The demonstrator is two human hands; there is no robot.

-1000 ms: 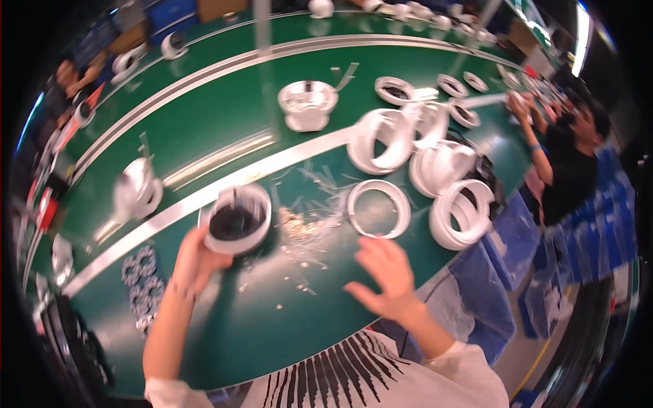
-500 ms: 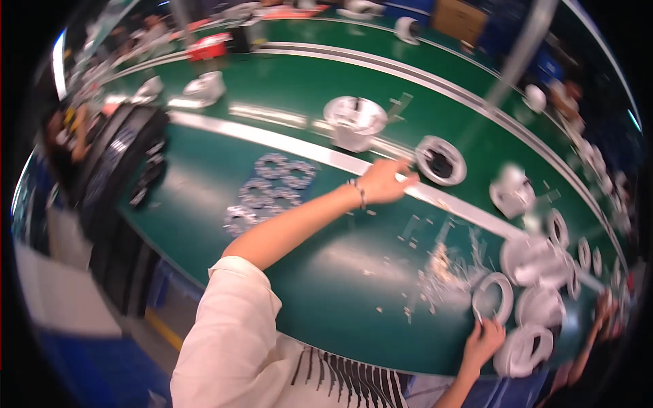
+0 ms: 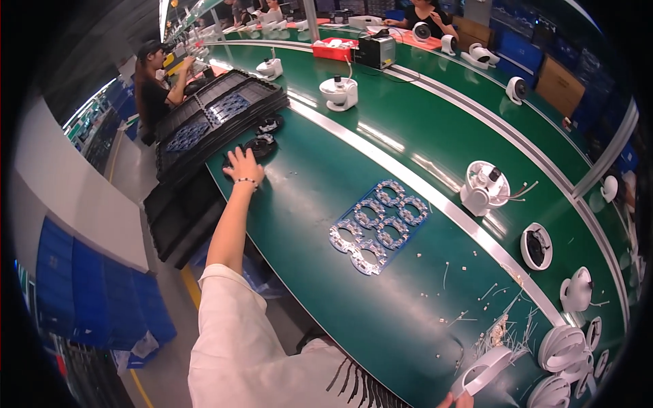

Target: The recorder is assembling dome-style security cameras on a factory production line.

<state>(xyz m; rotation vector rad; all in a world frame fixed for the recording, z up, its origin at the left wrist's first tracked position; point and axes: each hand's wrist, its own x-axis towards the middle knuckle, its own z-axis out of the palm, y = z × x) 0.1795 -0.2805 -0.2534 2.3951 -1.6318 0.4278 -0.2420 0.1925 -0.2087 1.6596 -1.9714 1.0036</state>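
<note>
"Beside the stack of black trays [image 3: 272, 103], what is your left hand [image 3: 245, 165] doing?"

"It reaches over the edge of the green table [image 3: 306, 272], your fingers spread wide, close by the dark round parts [image 3: 259, 147]. Whether your fingertips touch one cannot be told from this view."

"And your right hand [image 3: 457, 400]?"

"Only part of it shows, at the lower edge. Your fingers hold the near end of a white ring [image 3: 484, 370], seen nearly edge-on, just beside a litter of pale scraps [image 3: 500, 333]."

"What lies between your two hands?"

"A blue-edged panel of ring-shaped circuit boards [image 3: 379, 224], flat on the table and well apart from both. To the right of your ring, white housings [image 3: 561, 348] crowd together, and beyond the pale strip [image 3: 408, 183] sits a dark part with a white rim [image 3: 537, 248]."
</note>
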